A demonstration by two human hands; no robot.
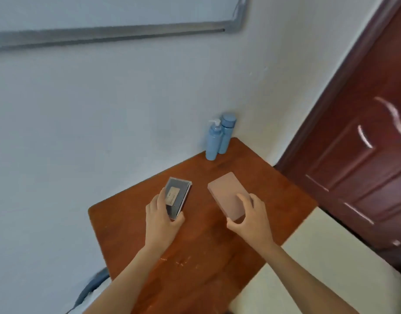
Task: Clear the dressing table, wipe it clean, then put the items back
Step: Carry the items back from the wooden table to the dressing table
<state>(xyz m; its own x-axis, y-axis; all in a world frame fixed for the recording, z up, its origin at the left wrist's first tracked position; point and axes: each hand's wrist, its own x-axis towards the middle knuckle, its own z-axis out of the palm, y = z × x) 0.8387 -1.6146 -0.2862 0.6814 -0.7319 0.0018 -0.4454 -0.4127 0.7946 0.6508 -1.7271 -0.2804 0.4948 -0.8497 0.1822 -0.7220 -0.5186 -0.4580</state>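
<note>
On the brown wooden dressing table (195, 241), the left hand (159, 217) grips a dark clear-lidded case (178, 196) while the right hand (251, 217) pinches a flat pink box (226, 193) — lifting both together risks one slipping, or nudging the two blue bottles (218, 137) standing in the corner.

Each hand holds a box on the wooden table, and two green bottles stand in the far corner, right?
The head view shows the bottles are blue, not green. Otherwise yes: left hand grips the dark case, right hand the pink box, on the table.
</note>
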